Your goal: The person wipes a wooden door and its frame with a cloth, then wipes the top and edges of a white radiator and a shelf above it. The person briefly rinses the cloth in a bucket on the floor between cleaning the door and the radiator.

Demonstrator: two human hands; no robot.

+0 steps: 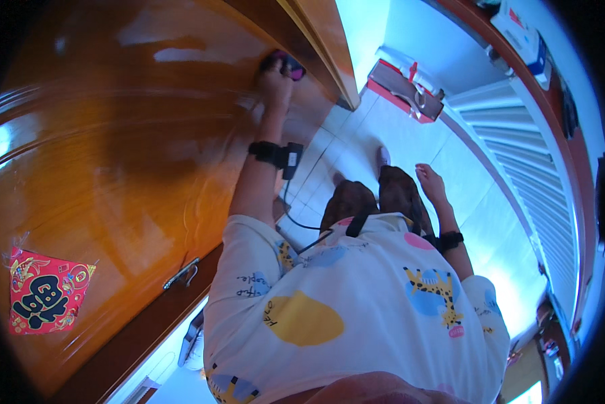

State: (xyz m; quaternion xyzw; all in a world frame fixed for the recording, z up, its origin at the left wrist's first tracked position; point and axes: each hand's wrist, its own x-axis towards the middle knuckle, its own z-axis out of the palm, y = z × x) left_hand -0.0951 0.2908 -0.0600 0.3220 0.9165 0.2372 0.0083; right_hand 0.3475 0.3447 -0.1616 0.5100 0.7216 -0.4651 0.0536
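Note:
My left hand (pixel 276 83) is raised and gripping a dark, pink-edged item (pixel 296 69), which may be a cloth. It is pressed on or held close to the glossy wooden door (pixel 130 177), near the door's far edge. A black strap with a small wired box (pixel 287 157) is around my left wrist. My right hand (pixel 431 183) hangs at my side over the floor. Its fingers are loosely curled and I see nothing in them. Another black band (pixel 450 241) circles the right wrist.
A red diamond-shaped decoration (pixel 50 293) with writing and a metal handle (pixel 181 273) are on the door. Ahead, a red box (pixel 406 93) stands on the tiled floor (pixel 353 131). To the right run a white ribbed radiator (pixel 514 136) and a red-brown ledge holding a white box (pixel 524 43).

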